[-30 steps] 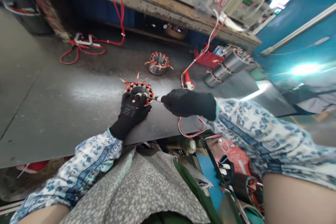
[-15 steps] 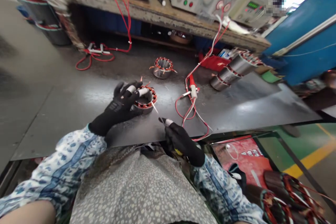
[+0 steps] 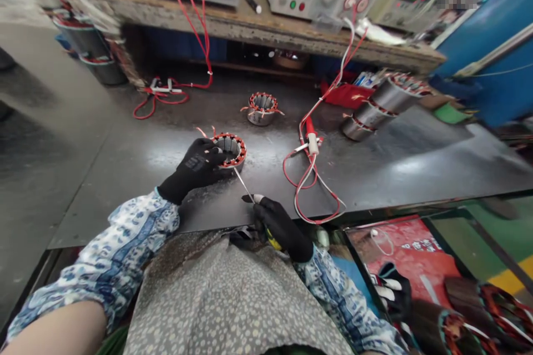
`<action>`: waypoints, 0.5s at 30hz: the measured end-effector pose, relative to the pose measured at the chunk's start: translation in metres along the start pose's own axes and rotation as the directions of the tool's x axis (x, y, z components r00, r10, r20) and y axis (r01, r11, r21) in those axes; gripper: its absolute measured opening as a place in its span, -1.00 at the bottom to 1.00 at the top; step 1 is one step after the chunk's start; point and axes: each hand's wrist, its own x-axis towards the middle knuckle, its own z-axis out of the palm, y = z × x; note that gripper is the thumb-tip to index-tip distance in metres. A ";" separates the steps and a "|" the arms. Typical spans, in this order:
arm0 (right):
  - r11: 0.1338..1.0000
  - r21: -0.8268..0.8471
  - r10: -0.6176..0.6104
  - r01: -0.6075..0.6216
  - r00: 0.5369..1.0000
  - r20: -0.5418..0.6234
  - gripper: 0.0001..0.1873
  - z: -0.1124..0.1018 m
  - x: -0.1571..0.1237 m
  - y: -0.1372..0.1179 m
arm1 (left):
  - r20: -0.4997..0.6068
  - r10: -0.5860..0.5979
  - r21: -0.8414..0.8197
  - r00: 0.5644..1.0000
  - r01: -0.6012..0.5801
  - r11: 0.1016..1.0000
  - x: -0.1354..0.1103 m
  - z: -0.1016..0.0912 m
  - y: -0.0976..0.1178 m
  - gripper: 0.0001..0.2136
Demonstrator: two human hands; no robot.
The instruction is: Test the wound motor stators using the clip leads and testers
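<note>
Black-gloved left hand (image 3: 195, 166) curls over the rim of a wound motor stator (image 3: 232, 150), its fingers (image 3: 212, 156) gripping beside the hollow bore. Just below the stator, the right hand (image 3: 281, 228) is closed on a thin metal pick (image 3: 244, 184), though the glove seems to hide the exact hold. That hand sits near the front edge of the steel bench sheet (image 3: 375, 177), with open sheet beyond the stator up to a second stator (image 3: 262, 112).

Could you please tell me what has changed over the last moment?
The right hand has drawn back from the wound stator towards the near edge of the metal sheet, pinching a small white-tipped tool. The left hand has moved from over the stator to its left side. The second stator and red test leads stayed put.
</note>
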 end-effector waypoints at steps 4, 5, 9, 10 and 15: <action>1.000 -0.015 -0.021 0.021 0.999 -0.035 -0.46 0.004 0.004 -0.004 | -0.018 -0.040 0.117 0.999 0.042 0.992 -0.003 0.008 0.005 -0.59; 1.000 -0.013 -0.023 0.023 0.999 -0.029 -0.46 0.003 0.005 -0.004 | -0.021 -0.039 0.136 0.999 0.041 0.990 -0.003 0.009 0.006 -0.59; 1.000 0.028 -0.009 0.009 1.000 0.001 -0.48 0.006 0.010 -0.005 | -0.053 -0.040 0.144 0.998 0.047 0.988 -0.002 0.011 0.007 -0.61; 0.999 0.050 -0.002 0.002 1.000 0.005 -0.51 0.009 0.013 -0.007 | -0.050 -0.043 0.131 0.998 0.049 0.990 -0.002 0.011 0.006 -0.62; 0.912 0.399 0.087 -0.099 0.995 0.048 -0.72 0.044 0.040 -0.032 | -0.094 -0.216 -0.198 0.972 0.194 0.961 -0.002 0.014 0.010 -0.74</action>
